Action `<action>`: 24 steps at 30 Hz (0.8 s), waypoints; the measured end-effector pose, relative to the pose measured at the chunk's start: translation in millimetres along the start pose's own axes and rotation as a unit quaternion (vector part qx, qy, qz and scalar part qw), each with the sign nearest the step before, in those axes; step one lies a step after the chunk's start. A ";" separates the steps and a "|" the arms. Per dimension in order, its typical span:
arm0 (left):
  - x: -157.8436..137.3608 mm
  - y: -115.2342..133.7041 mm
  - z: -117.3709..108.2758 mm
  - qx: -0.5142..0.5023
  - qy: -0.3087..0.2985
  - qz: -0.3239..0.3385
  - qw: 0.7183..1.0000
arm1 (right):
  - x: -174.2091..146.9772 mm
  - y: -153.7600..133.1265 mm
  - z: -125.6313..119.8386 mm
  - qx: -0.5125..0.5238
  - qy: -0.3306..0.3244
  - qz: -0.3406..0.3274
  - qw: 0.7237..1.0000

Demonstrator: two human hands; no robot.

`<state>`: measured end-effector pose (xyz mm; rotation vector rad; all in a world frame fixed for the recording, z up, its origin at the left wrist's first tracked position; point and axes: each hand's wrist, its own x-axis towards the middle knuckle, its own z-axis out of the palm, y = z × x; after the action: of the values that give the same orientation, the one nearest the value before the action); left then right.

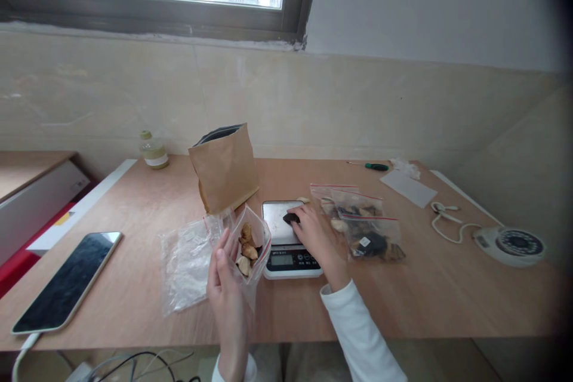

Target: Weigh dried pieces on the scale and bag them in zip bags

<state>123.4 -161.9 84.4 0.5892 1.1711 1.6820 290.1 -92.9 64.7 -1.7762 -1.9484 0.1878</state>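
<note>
My left hand [226, 280] holds a clear zip bag [262, 233] upright with its mouth spread wide. Inside that bag lie several brown and cream dried pieces [248, 249]. Over the metal plate of a digital kitchen scale [274, 218], my right hand [313, 233] has its fingertips closed on a dark dried piece [290, 218]; its exact kind I cannot make out. The scale's display and buttons face me, and the digits are too small to read. A pale piece [303, 199] shows at the plate's far edge.
Filled zip bags [373, 233] lie right of the scale, flat clear bags [188, 268] to the left. Behind stands an open brown paper pouch [226, 170]. Around them are a phone [67, 283], a bottle [153, 150], a green screwdriver [376, 166] and a white corded device [510, 245].
</note>
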 end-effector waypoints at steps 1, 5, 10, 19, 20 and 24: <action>-0.6 1.0 0.3 0.000 -0.001 -0.002 1.000 | 0.6 -1.8 -1.6 0.014 0.008 0.006 1.000; -0.5 0.9 -0.5 0.006 -0.007 -0.005 1.000 | 2.8 -14.5 -15.0 0.155 0.054 0.016 0.986; 1.7 -8.4 -1.6 -0.010 -0.038 0.004 0.999 | 3.3 -54.7 -45.1 0.267 0.097 -0.007 0.959; 1.2 -6.5 2.5 -0.002 -0.035 0.020 0.999 | -20.2 -85.6 -58.9 0.308 0.085 -0.101 0.942; 1.6 -6.2 2.5 -0.003 -0.034 0.020 0.999 | -26.6 -83.8 -55.8 0.315 0.081 -0.092 0.941; 1.9 -8.6 0.6 0.007 -0.016 0.025 1.000 | -58.4 -76.0 -34.4 0.324 0.032 -0.003 0.946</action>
<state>126.8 -159.4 76.6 0.6576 1.1546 1.7006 239.0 -167.7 111.1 -1.3143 -1.5893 0.6750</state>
